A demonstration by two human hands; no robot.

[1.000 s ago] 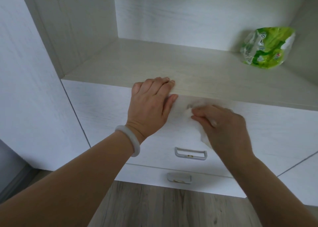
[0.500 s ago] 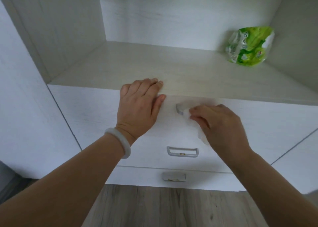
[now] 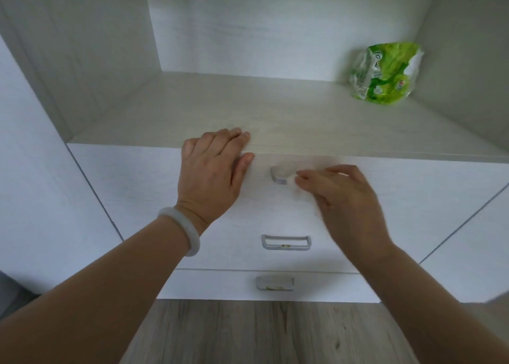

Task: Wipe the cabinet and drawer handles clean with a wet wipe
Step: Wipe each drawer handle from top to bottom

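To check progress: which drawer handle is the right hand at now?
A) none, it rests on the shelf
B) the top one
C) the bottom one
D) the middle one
B: the right hand is at the top handle; the middle handle and bottom handle lie untouched below.

Domestic interior: a built-in white wood-grain cabinet (image 3: 275,121) with an open shelf niche, stacked drawers (image 3: 143,187) bearing metal handles (image 3: 286,242), a green packet (image 3: 384,74) far right, and grey wood-look flooring (image 3: 261,333).

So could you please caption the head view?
Right hand wipes the top drawer handle; left hand rests on the drawer front.
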